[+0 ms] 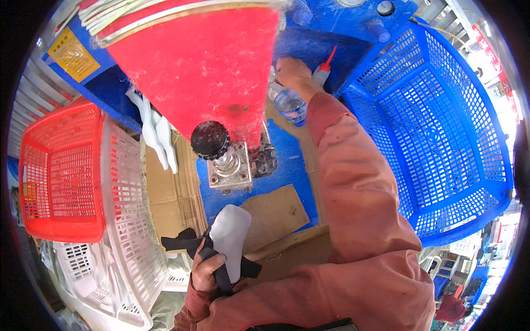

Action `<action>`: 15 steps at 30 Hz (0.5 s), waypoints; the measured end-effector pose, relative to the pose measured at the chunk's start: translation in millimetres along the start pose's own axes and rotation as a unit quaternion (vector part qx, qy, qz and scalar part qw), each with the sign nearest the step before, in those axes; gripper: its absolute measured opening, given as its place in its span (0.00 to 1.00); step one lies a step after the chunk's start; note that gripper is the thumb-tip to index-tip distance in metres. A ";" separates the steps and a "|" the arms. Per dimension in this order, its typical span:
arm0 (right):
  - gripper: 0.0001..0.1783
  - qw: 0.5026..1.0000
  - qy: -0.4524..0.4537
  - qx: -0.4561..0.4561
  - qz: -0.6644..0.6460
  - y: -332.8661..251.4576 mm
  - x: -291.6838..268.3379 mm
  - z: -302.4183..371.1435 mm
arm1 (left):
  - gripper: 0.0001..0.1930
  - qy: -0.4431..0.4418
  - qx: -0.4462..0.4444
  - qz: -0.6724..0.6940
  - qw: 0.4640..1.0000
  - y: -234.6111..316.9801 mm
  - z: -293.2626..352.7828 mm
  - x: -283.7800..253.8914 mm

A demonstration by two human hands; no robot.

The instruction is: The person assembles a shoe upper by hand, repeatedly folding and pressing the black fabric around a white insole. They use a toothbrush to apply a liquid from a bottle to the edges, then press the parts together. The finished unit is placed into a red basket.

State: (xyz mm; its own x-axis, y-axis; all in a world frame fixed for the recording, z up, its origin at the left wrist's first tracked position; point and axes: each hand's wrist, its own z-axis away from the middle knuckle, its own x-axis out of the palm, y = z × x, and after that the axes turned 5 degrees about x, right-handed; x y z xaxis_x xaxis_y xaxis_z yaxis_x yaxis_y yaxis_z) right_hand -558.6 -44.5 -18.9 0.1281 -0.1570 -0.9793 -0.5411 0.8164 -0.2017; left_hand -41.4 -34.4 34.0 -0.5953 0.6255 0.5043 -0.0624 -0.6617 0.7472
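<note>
In front of the red machine arm (199, 69), I have the left hand (204, 271) closed on a white padded piece (231, 231) with black straps (185, 241), while farther off, right of that arm, my right hand (295, 73) curls near a clear bottle (290, 106), its grip something I cannot tell.

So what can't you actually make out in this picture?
- Head view: the left hand; some of its fingers are hidden by the white pad and black straps.
- Head view: what the right hand touches; the hand itself covers its fingertips.
- Head view: the top of the red machine part; the picture's upper edge cuts it off.
- Head view: distant items at lower right; too small to tell.
</note>
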 end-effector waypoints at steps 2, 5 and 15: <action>0.17 1.000 0.019 -0.019 0.008 10.2 -7.0 0.2 | 0.37 0.004 0.007 0.017 1.000 -3.7 0.1 -3.4; 0.16 0.999 0.027 -0.037 0.017 31.4 -18.3 2.5 | 0.37 0.015 0.029 0.035 0.999 -10.8 -1.3 -9.3; 0.13 0.983 0.117 -0.138 -0.018 77.8 -12.0 27.7 | 0.45 0.014 0.063 0.111 0.992 -18.6 7.4 -14.4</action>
State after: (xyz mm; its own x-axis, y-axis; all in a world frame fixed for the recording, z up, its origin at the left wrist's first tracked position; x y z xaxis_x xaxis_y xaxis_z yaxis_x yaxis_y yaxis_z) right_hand -579.2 36.3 -22.3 -0.0254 -0.3323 -0.9428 -0.7487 0.6313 -0.2023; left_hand -25.7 -28.0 16.0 -0.6050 0.4583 0.6511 0.1721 -0.7232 0.6689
